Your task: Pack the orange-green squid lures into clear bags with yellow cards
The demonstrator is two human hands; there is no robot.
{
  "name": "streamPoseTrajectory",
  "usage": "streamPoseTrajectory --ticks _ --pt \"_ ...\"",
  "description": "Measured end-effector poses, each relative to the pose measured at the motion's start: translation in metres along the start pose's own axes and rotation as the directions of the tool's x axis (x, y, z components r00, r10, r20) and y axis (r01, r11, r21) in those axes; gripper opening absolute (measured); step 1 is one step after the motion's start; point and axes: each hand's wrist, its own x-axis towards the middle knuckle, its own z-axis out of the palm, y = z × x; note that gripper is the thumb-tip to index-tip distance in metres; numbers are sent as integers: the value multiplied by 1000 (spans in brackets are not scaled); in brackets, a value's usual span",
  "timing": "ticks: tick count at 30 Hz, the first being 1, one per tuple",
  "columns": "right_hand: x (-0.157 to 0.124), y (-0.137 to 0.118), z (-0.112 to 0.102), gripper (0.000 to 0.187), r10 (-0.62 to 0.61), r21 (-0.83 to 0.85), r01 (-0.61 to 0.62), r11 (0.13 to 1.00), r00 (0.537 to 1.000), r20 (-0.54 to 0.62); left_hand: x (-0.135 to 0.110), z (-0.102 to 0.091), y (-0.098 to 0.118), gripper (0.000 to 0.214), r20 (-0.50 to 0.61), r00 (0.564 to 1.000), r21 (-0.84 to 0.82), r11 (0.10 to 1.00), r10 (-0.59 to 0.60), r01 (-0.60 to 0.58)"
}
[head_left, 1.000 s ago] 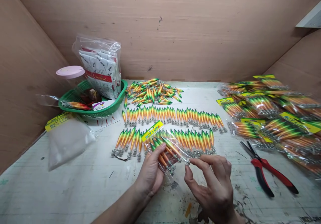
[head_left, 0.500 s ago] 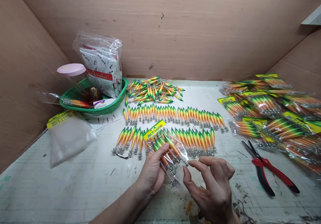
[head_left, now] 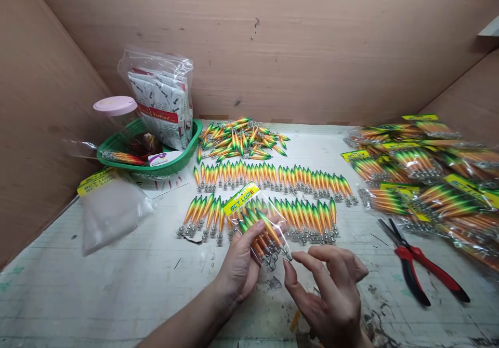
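My left hand (head_left: 238,265) grips a clear plastic bag (head_left: 255,223) with a yellow header card, filled with orange and green fishing lures. Beside it, my right hand (head_left: 331,291) has its thumb and forefinger pinched at the bag's lower open end, near the lures' hooks. Just beyond the bag lie two neat rows of loose lures (head_left: 273,177) on the white table (head_left: 117,285), and behind them a loose heap of lures (head_left: 241,139).
Red-handled pliers (head_left: 417,265) lie to the right. Packed lure bags (head_left: 424,176) pile up at the far right. A green basket (head_left: 156,161) with a bag of packets and a pink-lidded jar stands at the left, with empty bags (head_left: 111,208) in front. Cardboard walls surround the table.
The bag has shifted slightly up and right in my left hand. My right hand's fingers stay at its lower end with small adjustments.
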Motion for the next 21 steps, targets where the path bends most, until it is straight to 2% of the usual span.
streamPoseTrajectory --ticks 4,10,18,21 --pt "-2 3 -2 17 -47 -57 48 997 999 9 1 2 2 22 -53 999 -18 1000 8 -9" --pt "-2 5 -3 15 2 -63 -2 998 1000 0 1 3 2 21 -68 998 -13 1000 -1 0" --pt "-4 7 -4 11 219 40 -223 974 971 93 1 1 0 24 -54 998 -16 1000 19 -19" --pt "-6 6 -2 11 227 19 -229 973 971 72 2 0 0 26 -62 998 -7 1000 17 -17"
